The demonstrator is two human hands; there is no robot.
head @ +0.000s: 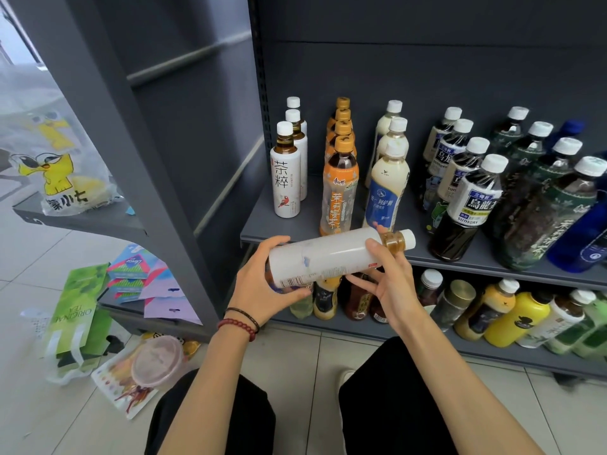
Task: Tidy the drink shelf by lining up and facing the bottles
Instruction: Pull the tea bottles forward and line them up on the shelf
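Note:
A white-labelled tea bottle (331, 256) lies sideways in front of the grey shelf (295, 231), its white cap pointing right. My left hand (262, 284) grips its base end. My right hand (391, 280) holds its neck end, thumb over the shoulder and fingers beneath. On the shelf behind stand rows of bottles: white tea bottles (285, 172) at the left, orange-capped tea bottles (338, 185), milk tea bottles with blue labels (384, 192), and dark oolong bottles (466, 205).
Dark green tea bottles (545, 218) and a blue bottle (588, 241) fill the shelf's right end. A lower shelf (492, 351) holds several yellow, green and brown bottles. Packets, a green tea box (77, 310) and a plastic lid (157, 359) lie on the tiled floor at left.

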